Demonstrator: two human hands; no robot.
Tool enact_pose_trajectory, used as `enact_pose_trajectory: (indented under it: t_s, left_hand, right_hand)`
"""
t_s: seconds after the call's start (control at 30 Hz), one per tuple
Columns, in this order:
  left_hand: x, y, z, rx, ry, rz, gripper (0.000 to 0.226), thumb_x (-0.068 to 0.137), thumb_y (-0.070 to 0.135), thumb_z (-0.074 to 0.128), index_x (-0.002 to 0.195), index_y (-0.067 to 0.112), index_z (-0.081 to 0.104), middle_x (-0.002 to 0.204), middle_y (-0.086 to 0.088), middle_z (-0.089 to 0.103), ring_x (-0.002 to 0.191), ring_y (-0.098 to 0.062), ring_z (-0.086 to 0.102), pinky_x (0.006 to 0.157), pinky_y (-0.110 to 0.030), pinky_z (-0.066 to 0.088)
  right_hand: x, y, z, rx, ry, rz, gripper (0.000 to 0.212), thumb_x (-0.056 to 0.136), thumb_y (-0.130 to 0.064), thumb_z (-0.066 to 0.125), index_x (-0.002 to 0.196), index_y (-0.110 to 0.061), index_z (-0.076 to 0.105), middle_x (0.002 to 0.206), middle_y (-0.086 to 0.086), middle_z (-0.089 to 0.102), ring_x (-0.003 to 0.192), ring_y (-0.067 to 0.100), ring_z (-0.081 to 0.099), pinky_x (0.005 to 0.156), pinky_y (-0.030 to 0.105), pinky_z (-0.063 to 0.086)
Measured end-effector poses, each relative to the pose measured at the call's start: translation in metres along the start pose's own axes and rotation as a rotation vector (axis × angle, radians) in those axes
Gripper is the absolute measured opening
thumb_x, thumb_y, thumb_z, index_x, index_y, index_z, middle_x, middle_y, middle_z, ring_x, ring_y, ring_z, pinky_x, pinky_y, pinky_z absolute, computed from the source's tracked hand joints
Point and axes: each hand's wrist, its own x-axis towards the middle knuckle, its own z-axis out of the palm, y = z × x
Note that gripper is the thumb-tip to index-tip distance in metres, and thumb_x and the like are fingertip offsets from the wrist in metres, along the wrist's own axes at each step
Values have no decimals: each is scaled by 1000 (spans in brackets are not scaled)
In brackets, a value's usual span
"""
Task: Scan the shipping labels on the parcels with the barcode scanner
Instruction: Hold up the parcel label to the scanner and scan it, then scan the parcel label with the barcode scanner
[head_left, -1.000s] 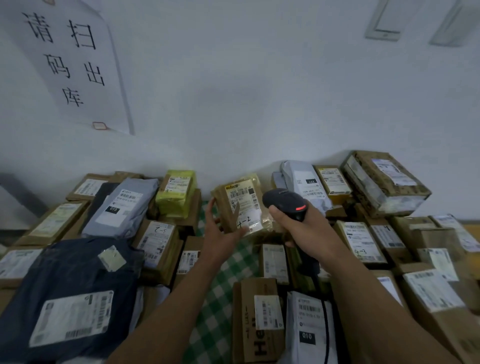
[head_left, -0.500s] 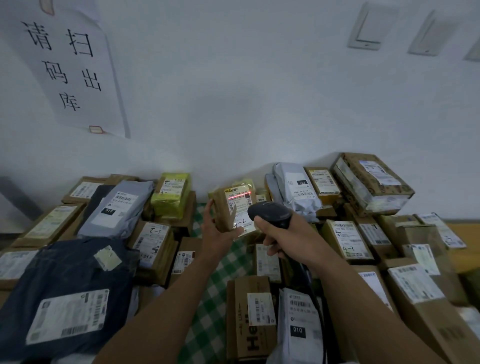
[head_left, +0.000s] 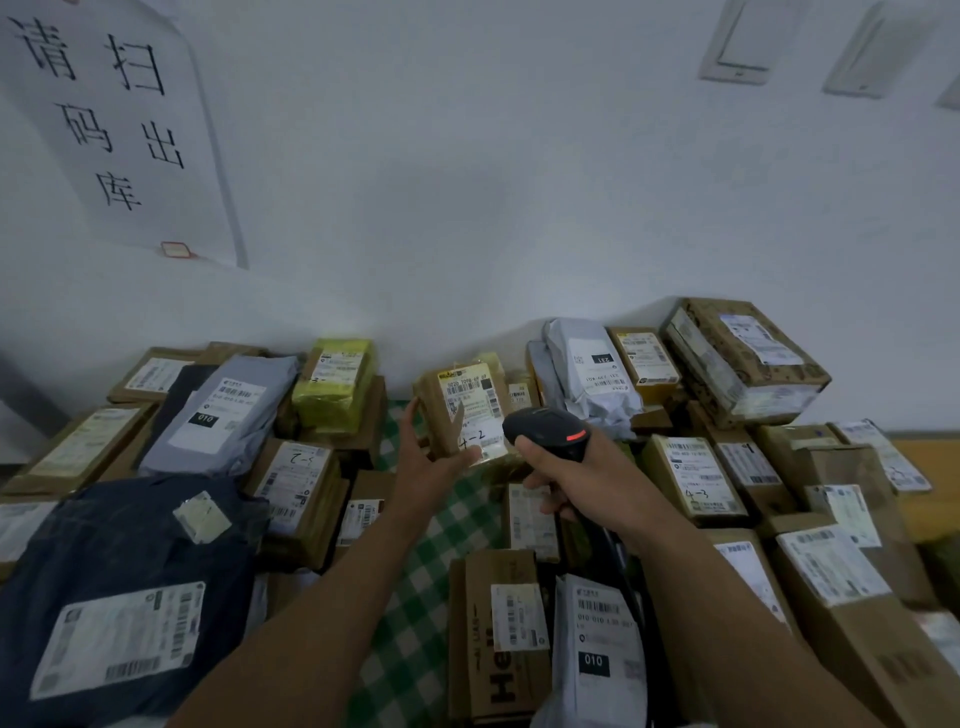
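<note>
Our left hand (head_left: 434, 467) holds a brown parcel (head_left: 441, 415) marked 4-2 upright at the far end of the green checked cloth (head_left: 410, 613), thumb on its label (head_left: 470, 400). Our right hand (head_left: 597, 486) grips the black barcode scanner (head_left: 548, 434) above the cloth's far right edge, red light glowing.

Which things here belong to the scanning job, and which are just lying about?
Job: barcode scanner gripped by right hand; brown parcel marked 4-2 held by left hand; other labelled parcels.
Lying about: paper wall notice; wall plates; green checked cloth.
</note>
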Motion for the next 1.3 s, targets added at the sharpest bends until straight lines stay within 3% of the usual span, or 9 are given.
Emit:
enact_pose_trajectory:
  t_s: [0.1,0.4,0.57,0.77,0.87,1.0,1.13,1.2,1.3]
  left_hand:
    - [15,-1,8,-116,36,-104,103,82,14,85,159,38,21,139,-4,55,117,-23,64,98,-46,56]
    - [95,-15,67,-341,-47,-294,78,86,22,81,153,22,42,129,-11,69,102,-28,75,90,-52,61]
    - [113,-16,85,-51,-5,-174,49,102,42,61,148,30,50,130,7,63,99,-9,67,78,-28,58]
    - [129,-15,79,-27,-162,-190,57,101,49,59,153,32,44,142,2,62,122,-20,65,102,-43,55]
    - [120,-12,60,63,-139,-167,75,100,62,50,161,24,29,160,-3,42,141,-22,46,113,-45,42]
    - [76,-25,13,278,24,-140,51,105,47,53,148,20,49,134,9,49,120,-9,47,101,-29,38]
    - [20,-69,-44,368,109,-193,47,101,32,65,143,17,51,133,4,52,121,-14,52,105,-33,44]
    - [0,-98,-63,483,155,-216,56,96,34,69,144,17,49,137,0,53,123,-19,53,107,-36,45]
    - [-20,-126,-78,568,199,-316,66,91,35,64,151,23,38,152,-6,40,138,-28,44,115,-41,39]
  right_hand:
    - [6,12,-8,52,64,30,33,95,-49,69,126,-39,63,97,-3,78,68,2,70,58,17,51]
    - [39,38,-33,73,133,83,23,97,-43,68,118,-43,59,104,-7,75,63,-8,66,52,10,47]
    - [63,43,-33,73,122,94,28,96,-47,69,123,-41,63,107,-4,76,80,7,71,55,12,49]
    - [75,46,-30,58,111,95,40,95,-49,69,132,-36,64,112,-7,74,80,9,71,55,11,49]
    - [77,46,-25,27,96,94,36,94,-51,69,127,-39,63,109,-8,74,74,11,73,56,17,53]
    - [73,49,-8,-24,60,85,33,92,-52,71,123,-44,61,103,-13,75,74,13,76,69,32,61]
    - [66,47,23,-73,-48,97,40,94,-53,69,131,-40,59,111,-14,71,73,8,72,55,17,50]
    - [62,51,38,-84,-84,115,49,92,-57,69,136,-38,57,116,-10,70,79,7,70,56,16,49]
    - [52,55,57,-135,-125,126,52,91,-58,70,136,-34,57,109,-8,70,64,2,69,53,18,50]
